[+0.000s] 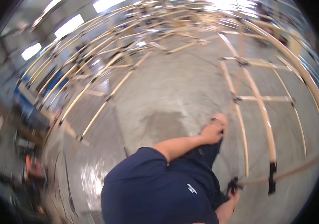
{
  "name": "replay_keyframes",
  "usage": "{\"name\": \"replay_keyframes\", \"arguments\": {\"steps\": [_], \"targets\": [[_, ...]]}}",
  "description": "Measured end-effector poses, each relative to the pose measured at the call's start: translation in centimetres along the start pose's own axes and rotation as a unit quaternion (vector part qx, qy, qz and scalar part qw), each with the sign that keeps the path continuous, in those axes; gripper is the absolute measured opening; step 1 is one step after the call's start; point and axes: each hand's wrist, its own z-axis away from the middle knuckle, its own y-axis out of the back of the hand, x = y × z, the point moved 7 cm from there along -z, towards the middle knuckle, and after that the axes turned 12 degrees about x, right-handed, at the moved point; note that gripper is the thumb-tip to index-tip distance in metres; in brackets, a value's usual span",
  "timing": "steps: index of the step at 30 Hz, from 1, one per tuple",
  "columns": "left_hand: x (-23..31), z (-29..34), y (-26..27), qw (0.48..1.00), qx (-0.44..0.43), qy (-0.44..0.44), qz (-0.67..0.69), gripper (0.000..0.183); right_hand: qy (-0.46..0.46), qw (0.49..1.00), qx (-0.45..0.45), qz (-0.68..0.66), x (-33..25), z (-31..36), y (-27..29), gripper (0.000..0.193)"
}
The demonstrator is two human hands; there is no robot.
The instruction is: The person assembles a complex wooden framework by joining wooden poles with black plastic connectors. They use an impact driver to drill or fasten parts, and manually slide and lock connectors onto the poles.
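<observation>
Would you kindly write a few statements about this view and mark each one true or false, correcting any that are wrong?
1. The left hand appears higher in the picture than the right hand. True.
2. The right hand is at a black bundle. True.
3. The floor is covered in green carpet. False: it is bare and grey.
4. Wooden framework shows only on the left of the picture. False: there are wooden poles on the left and a wooden frame on the right.
5. The dark navy top bears a small white mark. True.
6. The orange object is at the right edge. False: it is toward the lower left.
</observation>
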Motion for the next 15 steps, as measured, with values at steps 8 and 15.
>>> {"name": "replay_keyframes", "arguments": {"steps": [8, 15], "targets": [[-1.3, 3.7, 3.0, 0.998, 0.017, 0.021, -0.049, 0.038, 0.055, 0.986, 0.041, 0.152, 1.5, 5.0, 0.7, 0.027], [-2.1, 3.8, 4.3, 0.997, 0.029, 0.04, -0.065, 0.039, 0.077, 0.977, 0.045, 0.196, 1.3, 6.1, -1.8, 0.025]]}}
